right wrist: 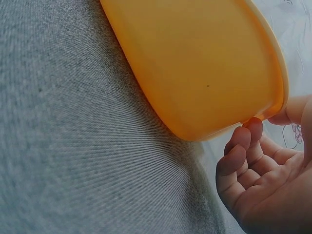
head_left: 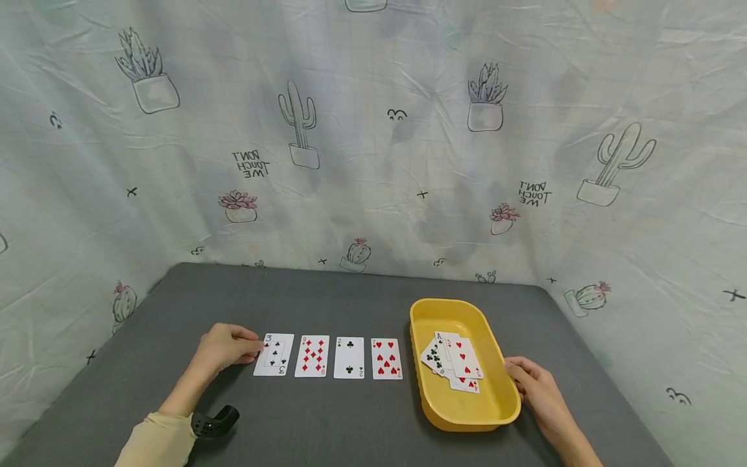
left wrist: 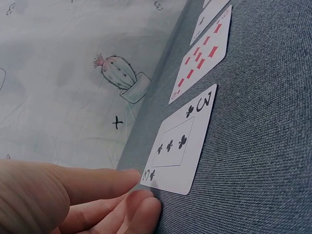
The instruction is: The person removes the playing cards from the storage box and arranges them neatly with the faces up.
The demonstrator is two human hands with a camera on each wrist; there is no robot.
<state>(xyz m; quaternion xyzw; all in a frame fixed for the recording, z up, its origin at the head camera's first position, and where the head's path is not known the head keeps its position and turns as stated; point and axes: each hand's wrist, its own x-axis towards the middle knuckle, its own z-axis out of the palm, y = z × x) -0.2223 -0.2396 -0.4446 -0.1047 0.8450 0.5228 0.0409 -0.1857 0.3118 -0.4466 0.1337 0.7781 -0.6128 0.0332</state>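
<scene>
Yellow plastic is forming the shallow tray (head_left: 467, 412) just left of the right hand (head_left: 537, 386), which is gripping its rim. The left hand (head_left: 227, 347) is pinching the outer edge of the three of clubs (head_left: 277, 355) on the grey tabletop (head_left: 292, 421). Rightward from that hand, the nine of diamonds (head_left: 312, 356), two of clubs (head_left: 349, 358) and seven of hearts (head_left: 387, 359) are completing a face-up row of four. The row is looking orderly, though the three, being held, is seeming not quite settled. Left of the right hand, loose cards (head_left: 432, 357) are lying jumbled inside the tray, outside that row; their overlap is hiding some faces, and the tray's side is standing between them and the row. A black wristband (head_left: 213, 423) is showing below the left hand, and a cactus-printed sheet (head_left: 373, 181) is hanging beyond both hands.
</scene>
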